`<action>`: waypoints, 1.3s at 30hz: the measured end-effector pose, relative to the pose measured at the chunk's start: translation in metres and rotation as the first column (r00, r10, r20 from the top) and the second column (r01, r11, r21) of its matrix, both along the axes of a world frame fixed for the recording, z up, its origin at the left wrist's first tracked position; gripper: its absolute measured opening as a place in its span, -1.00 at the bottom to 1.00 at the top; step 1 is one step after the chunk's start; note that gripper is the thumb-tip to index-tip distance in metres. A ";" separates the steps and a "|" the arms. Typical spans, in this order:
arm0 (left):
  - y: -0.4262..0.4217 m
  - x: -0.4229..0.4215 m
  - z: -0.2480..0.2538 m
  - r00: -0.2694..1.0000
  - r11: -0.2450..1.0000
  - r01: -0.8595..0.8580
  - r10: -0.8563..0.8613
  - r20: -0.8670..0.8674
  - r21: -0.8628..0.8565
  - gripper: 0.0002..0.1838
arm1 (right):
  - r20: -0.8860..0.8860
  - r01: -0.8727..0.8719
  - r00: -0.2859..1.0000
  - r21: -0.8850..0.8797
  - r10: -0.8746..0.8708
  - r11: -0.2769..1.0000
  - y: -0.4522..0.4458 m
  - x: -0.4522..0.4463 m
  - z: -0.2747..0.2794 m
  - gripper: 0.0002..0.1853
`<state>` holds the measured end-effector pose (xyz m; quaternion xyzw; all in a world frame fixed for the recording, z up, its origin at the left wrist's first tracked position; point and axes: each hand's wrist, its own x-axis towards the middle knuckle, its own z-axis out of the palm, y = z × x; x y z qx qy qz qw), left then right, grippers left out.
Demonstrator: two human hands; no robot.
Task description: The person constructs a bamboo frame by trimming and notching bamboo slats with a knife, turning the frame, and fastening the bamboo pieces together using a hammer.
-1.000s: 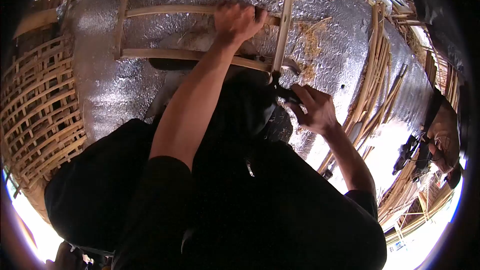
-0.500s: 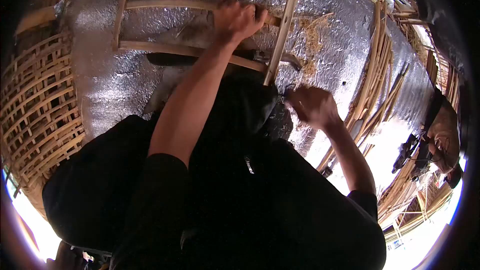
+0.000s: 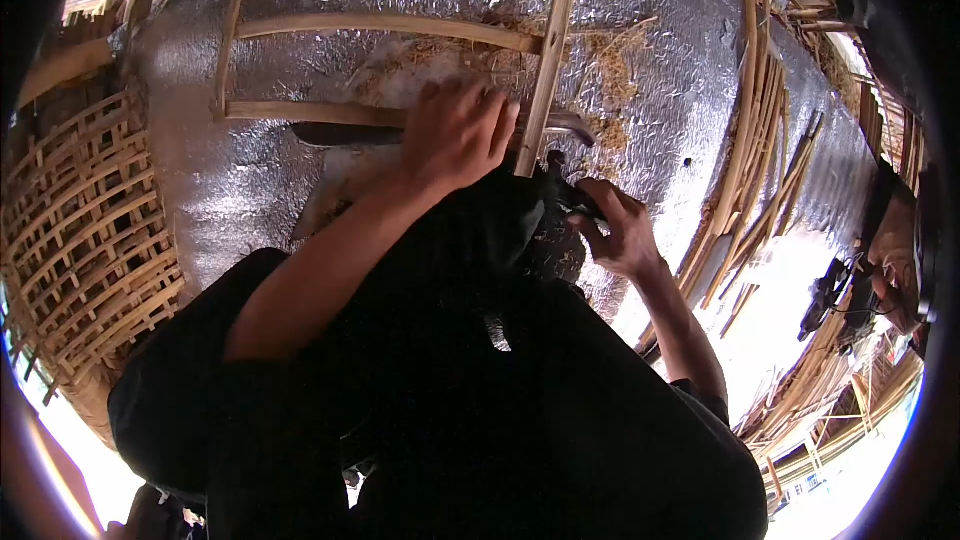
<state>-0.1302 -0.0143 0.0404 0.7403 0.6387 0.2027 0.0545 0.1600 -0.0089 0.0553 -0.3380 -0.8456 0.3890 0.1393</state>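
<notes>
My left hand [image 3: 458, 138] is closed around the lowest rung of a bamboo ladder-like frame [image 3: 395, 28], close to its right side rail. In my right hand [image 3: 622, 232] is a dark hammer [image 3: 572, 192], its small head beside the lower end of that rail. The fingers are wrapped around its handle, which they partly hide. Under the lowest rung lies a machete with a dark blade [image 3: 345, 134] and a curved handle [image 3: 572, 127]; its middle is hidden by my left hand and the frame.
Crinkled silver sheeting [image 3: 690, 130] covers the ground, with brown shavings [image 3: 612, 80] on it. A woven bamboo panel [image 3: 85, 240] stands at left. Split bamboo strips [image 3: 745, 160] lie at right. Another person's hand [image 3: 890, 295] shows at the far right edge.
My left hand has moved down from the middle rung to the lowest one. The frame has shifted slightly left. My right hand, blurred before, is a little lower and now sharp.
</notes>
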 end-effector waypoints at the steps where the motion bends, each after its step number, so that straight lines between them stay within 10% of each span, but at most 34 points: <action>1: -0.005 -0.002 -0.010 1.000 1.000 -0.002 0.002 -0.015 -0.016 -0.74 | 0.034 0.024 0.999 -0.050 -0.023 0.998 0.001 0.000 0.002 -0.55; 8: -0.011 -0.001 -0.036 0.998 0.992 -0.068 0.069 -0.009 0.106 -0.67 | -0.028 -0.426 0.893 0.264 0.449 0.865 0.023 -0.015 0.027 -0.66; 12: -0.005 -0.005 -0.030 0.998 0.998 -0.063 0.063 0.001 -0.004 -0.66 | 0.226 -0.265 0.952 0.282 0.205 0.922 0.035 -0.030 0.014 -0.74; 15: -0.009 -0.004 -0.032 0.998 0.998 -0.055 0.055 -0.002 0.033 -0.63 | 0.073 -0.501 0.858 0.329 0.508 0.800 0.035 -0.024 0.030 -0.67; 19: 0.002 -0.008 -0.045 1.000 0.989 -0.030 0.030 0.001 0.142 -0.62 | 0.221 -0.280 0.949 0.252 0.227 0.926 0.040 -0.035 0.026 -0.65; 22: -0.004 -0.010 -0.044 1.000 0.973 -0.020 0.018 0.008 0.232 -0.61 | 0.210 -0.575 0.817 0.247 0.537 0.780 0.046 -0.025 0.032 -0.67; 25: 0.006 -0.012 -0.045 1.000 0.970 -0.027 0.026 0.008 0.243 -0.61 | 0.202 -0.261 0.957 0.285 0.208 0.922 0.039 -0.035 0.022 -0.63; 28: -0.004 -0.012 -0.049 0.999 0.985 -0.033 0.033 0.002 0.170 -0.62 | 0.171 -0.644 0.763 0.283 0.623 0.711 0.039 -0.025 0.044 -0.62; 30: -0.008 -0.007 -0.049 0.999 0.988 -0.048 0.049 -0.005 0.147 -0.62 | 0.377 -0.210 0.914 0.122 0.151 0.970 0.038 -0.034 0.026 -0.62; 34: -0.006 -0.009 -0.045 1.000 0.950 0.005 0.001 -0.020 0.312 -0.64 | 0.091 -0.517 0.856 0.141 0.509 0.844 0.037 -0.033 0.047 -0.65; 36: -0.007 -0.008 -0.048 1.000 0.970 0.001 -0.005 0.014 0.243 -0.65 | 0.336 -0.389 0.864 -0.025 0.375 0.921 0.038 -0.031 0.022 -0.56; 39: 0.008 -0.015 -0.052 1.000 0.925 0.026 -0.019 -0.024 0.378 -0.68 | 0.173 -0.276 0.953 0.145 0.250 0.950 0.045 -0.043 0.035 -0.56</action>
